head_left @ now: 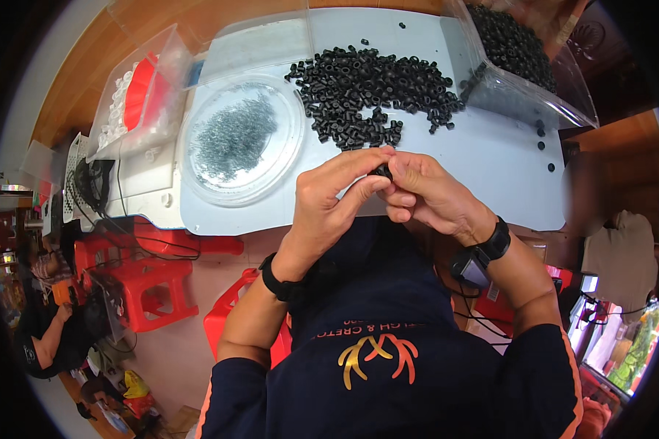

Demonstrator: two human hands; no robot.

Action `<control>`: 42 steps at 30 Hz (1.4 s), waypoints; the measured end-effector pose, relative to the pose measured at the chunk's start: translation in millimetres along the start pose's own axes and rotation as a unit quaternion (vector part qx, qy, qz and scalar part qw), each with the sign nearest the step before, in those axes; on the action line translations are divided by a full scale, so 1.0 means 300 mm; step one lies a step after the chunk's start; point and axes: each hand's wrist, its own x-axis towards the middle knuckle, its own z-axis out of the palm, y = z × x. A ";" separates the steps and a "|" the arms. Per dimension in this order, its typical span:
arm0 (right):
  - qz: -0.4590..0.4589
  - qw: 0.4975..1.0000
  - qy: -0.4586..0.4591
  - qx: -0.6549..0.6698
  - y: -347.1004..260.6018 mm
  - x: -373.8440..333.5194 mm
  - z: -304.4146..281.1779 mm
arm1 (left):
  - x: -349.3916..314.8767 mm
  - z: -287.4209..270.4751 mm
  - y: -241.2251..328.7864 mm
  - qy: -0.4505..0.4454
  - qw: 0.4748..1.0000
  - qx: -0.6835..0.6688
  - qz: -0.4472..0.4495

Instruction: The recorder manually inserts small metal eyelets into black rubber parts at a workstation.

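My left hand (331, 196) and my right hand (438, 192) meet above the near edge of the table. Between their fingertips is a small black ring-like part (381, 171), mostly covered by the fingers. Both hands are closed in a pinch around it. Anything else in the right fingers is hidden. Just beyond the hands lies a loose pile of short black hollow cylinders (373, 88). Left of them, a round clear dish (191, 170) holds a heap of fine, shiny, spring-like metal pieces (236, 135).
On the left stands a clear bin (167, 62) with white parts (117, 110) and a red piece (139, 95). A tilted clear bin (564, 110) at the far right holds more black parts. Red stools (150, 289) stand below the table (490, 168). Another person (40, 329) is at left.
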 end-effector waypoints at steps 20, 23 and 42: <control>-0.110 0.983 0.132 -0.066 -0.010 -0.006 0.026 | 0.000 0.039 -0.024 0.080 0.996 0.019 0.021; -0.188 0.955 0.179 -0.142 0.012 0.006 0.037 | 0.001 0.035 -0.028 0.083 0.994 0.059 0.029; -0.274 0.915 0.172 -0.242 0.021 0.003 0.047 | -0.004 0.035 -0.020 0.087 0.996 0.020 -0.012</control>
